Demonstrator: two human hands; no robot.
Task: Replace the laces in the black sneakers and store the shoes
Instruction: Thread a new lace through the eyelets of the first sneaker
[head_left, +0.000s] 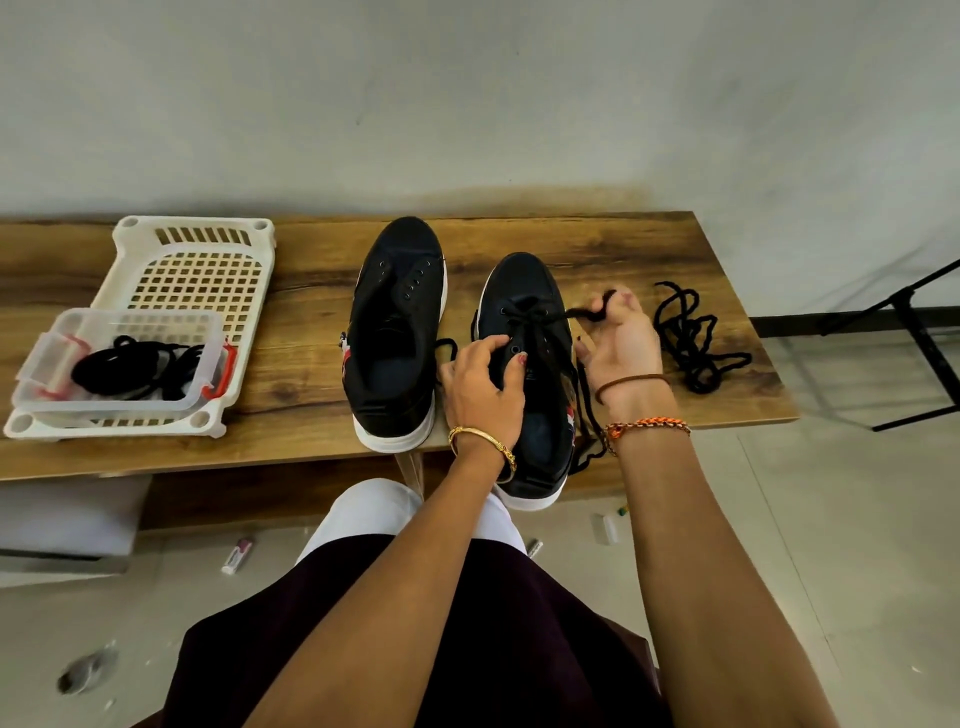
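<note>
Table: a wood-grain tabletop (597, 249) set against a pale wall, holding 2 black sneakers, a loose lace and a tray.
Left sneaker: a black sneaker with a white sole (397, 332) stands toe toward the wall near the table's middle; its eyelets are bare, with no lace in them.
Right sneaker: a second black sneaker (524, 291) stands just beside the first, toe toward the wall, heel hanging over the near table edge; a black lace (545, 314) crosses its upper eyelets.
Left hand: the left hand (485, 387) rests on the right sneaker's tongue and near side, fingers curled over the eyelet row and gripping the upper; a gold bangle sits on the wrist.
Right hand: the right hand (621, 340) is just right of that sneaker, fingers curled round a loop of the black lace and pinching it taut from the eyelets; 1 strand hangs down past the wrist, which bears a brown band and an orange braided thread.
Loose lace: another black lace (691, 338) lies in a tangled heap on the table, right of the right hand and apart from it.
Tray: a white perforated plastic tray (197, 270) sits at the table's left, well apart from the sneakers.
Box: a clear plastic box with red clips (124, 358) rests on the tray's near end, with a bundle of black laces (130, 366) inside.
</note>
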